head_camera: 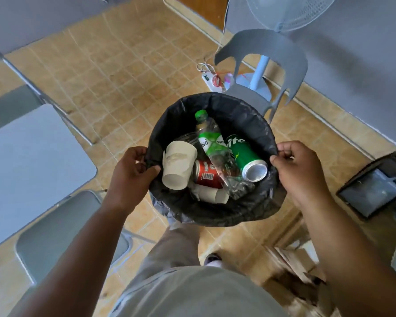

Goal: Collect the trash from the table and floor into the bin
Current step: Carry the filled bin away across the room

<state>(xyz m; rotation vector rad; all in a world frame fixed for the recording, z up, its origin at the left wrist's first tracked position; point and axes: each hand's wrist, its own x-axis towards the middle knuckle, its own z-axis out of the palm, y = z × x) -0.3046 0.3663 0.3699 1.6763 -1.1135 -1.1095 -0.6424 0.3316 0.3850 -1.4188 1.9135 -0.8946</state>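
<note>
The left hand [133,171] and right hand [298,167] clamp the bin [215,216] rim at nine and three o'clock, so it is best carried level.

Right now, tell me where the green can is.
Head view: the green can lies inside the bin, on its right side, beside the plastic bottle and near the right hand gripping the rim.

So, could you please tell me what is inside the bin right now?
A paper cup, a green-capped plastic bottle, a green can, a red can and a second paper cup lie in the bin. Whatever is beneath them is covered.
</note>
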